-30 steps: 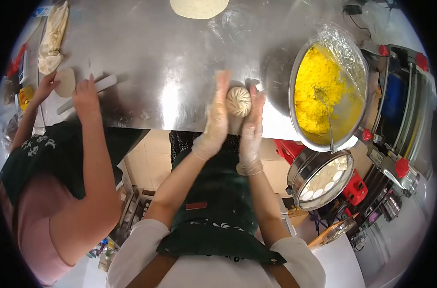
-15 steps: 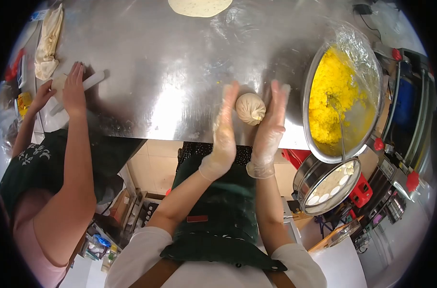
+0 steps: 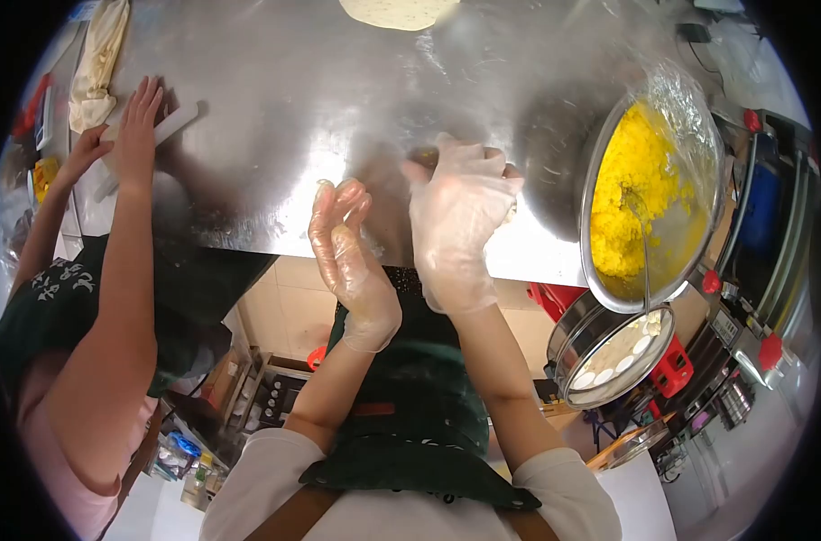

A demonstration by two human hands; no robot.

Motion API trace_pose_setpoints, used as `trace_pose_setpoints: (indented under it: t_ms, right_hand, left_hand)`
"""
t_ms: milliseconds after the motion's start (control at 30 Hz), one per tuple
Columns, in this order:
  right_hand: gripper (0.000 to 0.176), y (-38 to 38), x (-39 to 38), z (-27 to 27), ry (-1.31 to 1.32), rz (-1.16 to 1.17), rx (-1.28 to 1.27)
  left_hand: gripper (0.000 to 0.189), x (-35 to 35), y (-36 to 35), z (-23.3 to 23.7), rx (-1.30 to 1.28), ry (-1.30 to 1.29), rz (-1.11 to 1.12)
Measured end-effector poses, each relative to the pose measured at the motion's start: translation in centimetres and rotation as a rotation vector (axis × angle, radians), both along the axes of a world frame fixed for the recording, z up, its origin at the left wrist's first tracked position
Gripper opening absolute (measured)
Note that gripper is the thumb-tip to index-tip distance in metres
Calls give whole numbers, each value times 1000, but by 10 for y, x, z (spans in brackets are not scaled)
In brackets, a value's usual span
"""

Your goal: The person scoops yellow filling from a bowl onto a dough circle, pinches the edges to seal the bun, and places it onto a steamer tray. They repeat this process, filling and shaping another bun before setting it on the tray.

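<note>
My right hand [image 3: 460, 216], in a clear plastic glove, is palm down over the steel table [image 3: 275, 117] with its fingers curled round a stuffed dough ball. The hand hides nearly all of the ball; only a pale sliver shows at its right edge. To the left, my left hand [image 3: 347, 257], gloved too, is raised near the table's front edge. Its fingers are bent but apart, and nothing is in them. A large metal bowl [image 3: 587, 221] of crumbly yellow filling [image 3: 631, 180] stands right of my hands, with a spoon [image 3: 646, 261] in it.
A flat dough round [image 3: 400, 11] lies at the table's far edge. At the left, a co-worker's hands [image 3: 135, 131] rest by a white rolling pin [image 3: 176, 122]. A cloth [image 3: 99, 68] lies beyond them. Below the bowl is a round steamer [image 3: 568, 361] with pale pieces inside.
My hands, which flanked the dough ball upright, have separated. The right has turned palm down over the ball, covering it; the left has moved left and down, away from it.
</note>
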State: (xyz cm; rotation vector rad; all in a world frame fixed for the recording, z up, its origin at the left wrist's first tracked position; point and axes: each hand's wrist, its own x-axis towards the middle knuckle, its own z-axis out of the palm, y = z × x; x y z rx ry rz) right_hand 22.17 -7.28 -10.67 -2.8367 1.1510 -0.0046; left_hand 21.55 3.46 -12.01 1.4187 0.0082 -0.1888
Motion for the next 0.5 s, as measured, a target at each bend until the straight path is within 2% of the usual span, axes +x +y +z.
trace_pose_setpoints:
  t_ms: [67, 267, 367, 467, 500]
  right_hand:
    - [25, -3, 9, -7, 226, -6, -75]
    - [7, -2, -5, -49, 71, 99, -6]
    - [8, 1, 5, -36, 208, 122, -146]
    - [7, -10, 1, -8, 103, 122, -108]
    - [8, -16, -9, 2, -161, 84, -20]
  left_hand:
    - [48, 4, 5, 0, -6, 10, 19]
    - [49, 8, 12, -4, 7, 37, 49]
    - [49, 11, 13, -3, 19, 51, 52]
    - [48, 11, 13, -4, 16, 30, 27]
    - [47, 12, 13, -6, 14, 16, 18]
